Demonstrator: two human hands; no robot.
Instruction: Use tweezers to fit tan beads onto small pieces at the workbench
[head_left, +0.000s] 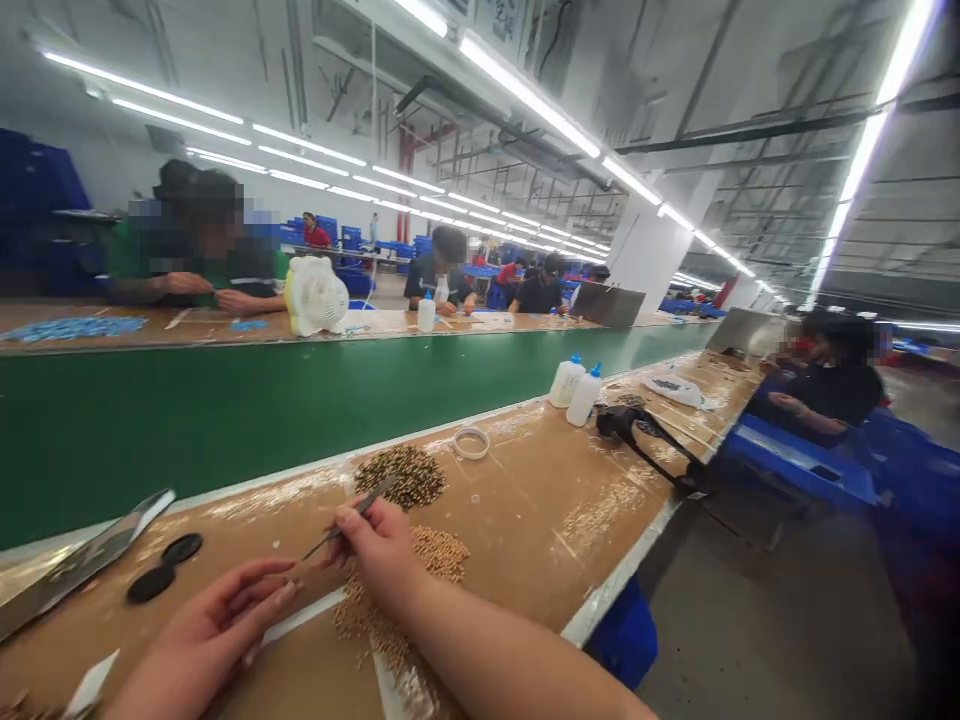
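My right hand (379, 545) is closed around a pair of slim metal tweezers (322, 543), whose pointed end reaches toward my left fingertips. My left hand (232, 615) is pinched at the fingertips, around a tiny piece too small to make out. Under and beside my right hand spreads a pile of small tan bead-like pieces (442, 553). Just beyond it lies a heap of dark and gold pieces (405, 475). Two round black lids or discs (152, 583) rest on the brown bench top (517, 540), left of my hands.
A roll of tape (471, 443), two white bottles (583, 398) and a black stand-like object (637, 430) are farther along the bench. A green conveyor belt (300, 400) runs behind it. Across sit co-workers and a white fan (319, 297). A metal plate (82, 560) stands at left.
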